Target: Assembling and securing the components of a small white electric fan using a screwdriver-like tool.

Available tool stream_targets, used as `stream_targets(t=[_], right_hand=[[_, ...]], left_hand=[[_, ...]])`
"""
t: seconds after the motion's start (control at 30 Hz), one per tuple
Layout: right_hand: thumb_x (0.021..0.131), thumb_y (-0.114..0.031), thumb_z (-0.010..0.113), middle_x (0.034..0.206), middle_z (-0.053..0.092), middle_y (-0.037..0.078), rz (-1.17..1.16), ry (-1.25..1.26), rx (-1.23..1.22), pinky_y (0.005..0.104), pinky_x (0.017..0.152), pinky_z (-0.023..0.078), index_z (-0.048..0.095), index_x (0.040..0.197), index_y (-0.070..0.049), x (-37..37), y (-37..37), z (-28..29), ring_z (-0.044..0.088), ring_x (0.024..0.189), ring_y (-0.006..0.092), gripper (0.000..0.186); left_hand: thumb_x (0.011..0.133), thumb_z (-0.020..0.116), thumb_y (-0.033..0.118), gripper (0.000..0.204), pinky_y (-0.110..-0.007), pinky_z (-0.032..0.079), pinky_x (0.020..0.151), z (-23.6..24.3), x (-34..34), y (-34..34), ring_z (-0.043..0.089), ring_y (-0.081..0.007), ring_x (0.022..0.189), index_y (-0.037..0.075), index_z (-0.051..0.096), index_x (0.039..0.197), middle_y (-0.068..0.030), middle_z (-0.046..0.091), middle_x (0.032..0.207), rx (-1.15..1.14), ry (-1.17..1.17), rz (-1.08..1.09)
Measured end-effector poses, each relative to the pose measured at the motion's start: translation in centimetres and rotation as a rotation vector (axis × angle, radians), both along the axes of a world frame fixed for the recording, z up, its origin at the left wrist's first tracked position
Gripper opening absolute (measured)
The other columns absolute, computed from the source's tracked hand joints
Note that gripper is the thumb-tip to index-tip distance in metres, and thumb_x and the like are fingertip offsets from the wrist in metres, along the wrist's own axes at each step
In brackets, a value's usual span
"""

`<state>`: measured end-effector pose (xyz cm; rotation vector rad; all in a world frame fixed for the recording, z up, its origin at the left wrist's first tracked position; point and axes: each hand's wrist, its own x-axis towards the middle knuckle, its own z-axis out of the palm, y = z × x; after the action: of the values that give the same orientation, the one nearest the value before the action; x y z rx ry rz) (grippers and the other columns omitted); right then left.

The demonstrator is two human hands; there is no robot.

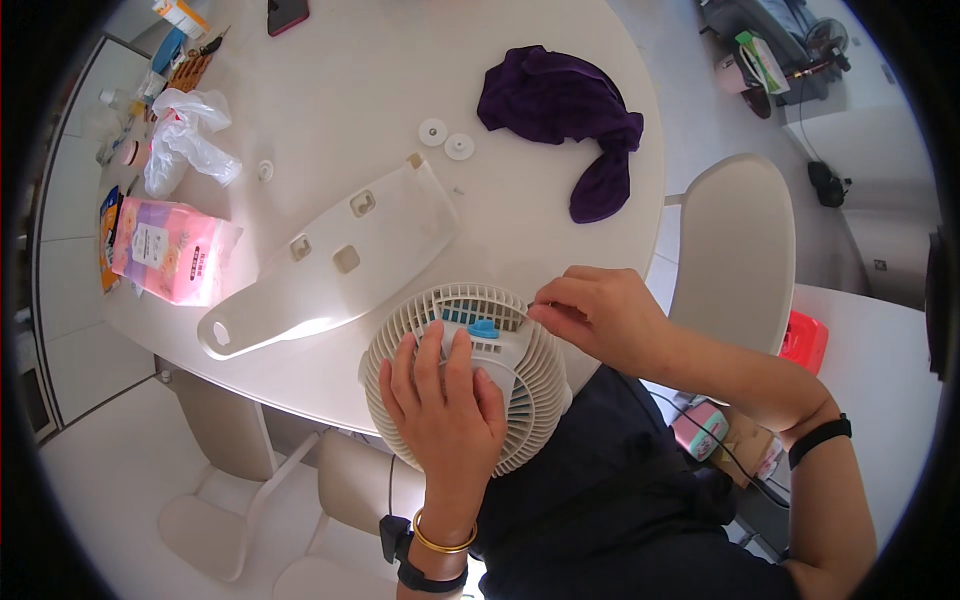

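A round white fan head (537, 400) with a slatted grille rests at the table's near edge, against my lap. On its back sits a blue knob (484, 328), and blue blades show between the slats. My left hand (445, 410) lies over the back of the fan, its fingers stretched out and spread on the housing. At the grille's upper right rim, my right hand (608, 315) has thumb and forefinger pinched together. Something small and dark may be between those fingertips; I cannot make it out.
A long white stand panel (390, 235) lies beyond the fan, near two white discs (433, 132). A purple cloth (560, 95) is at the far right. Leftward are a pink tissue pack (175, 250) and a plastic bag (185, 140). A chair (735, 250) stands right.
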<state>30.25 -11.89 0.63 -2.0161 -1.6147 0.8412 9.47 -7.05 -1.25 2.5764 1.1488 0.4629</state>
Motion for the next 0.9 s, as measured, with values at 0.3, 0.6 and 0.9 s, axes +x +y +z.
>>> stream_targets(t=[0.3,0.6,0.9], right_hand=[[0.085,-0.011,0.065,0.084,0.067,0.012,-0.005,0.092,0.036,0.0392,0.066,0.053,0.064,0.096,-0.004,-0.1,-0.7,-0.1,0.067,0.073,0.0299,0.012],[0.079,-0.005,0.066,0.080,0.061,0.008,0.034,-0.069,0.165,0.0379,0.070,0.051,0.066,0.093,-0.006,0.4,-0.4,-0.9,0.062,0.080,0.0267,0.014],[0.084,-0.004,0.058,0.081,0.062,0.010,-0.161,0.011,0.007,0.0375,0.065,0.051,0.069,0.103,-0.009,1.7,-0.6,-0.8,0.062,0.072,0.0230,0.022]], left_hand=[[0.086,0.055,0.015,0.035,-0.055,0.030,0.109,0.0,0.0,0.0,0.045,-0.0363,0.124,0.006,0.057,0.120,-0.0132,0.054,0.131,-0.003,-0.005,-0.002],[0.086,0.055,0.014,0.035,-0.055,0.030,0.108,0.0,0.0,0.0,0.045,-0.0362,0.124,0.006,0.057,0.120,-0.0134,0.054,0.131,-0.002,-0.003,0.001],[0.086,0.055,0.014,0.034,-0.055,0.030,0.109,0.1,0.1,0.0,0.045,-0.0360,0.125,0.006,0.057,0.120,-0.0135,0.054,0.131,-0.004,0.004,-0.002]])
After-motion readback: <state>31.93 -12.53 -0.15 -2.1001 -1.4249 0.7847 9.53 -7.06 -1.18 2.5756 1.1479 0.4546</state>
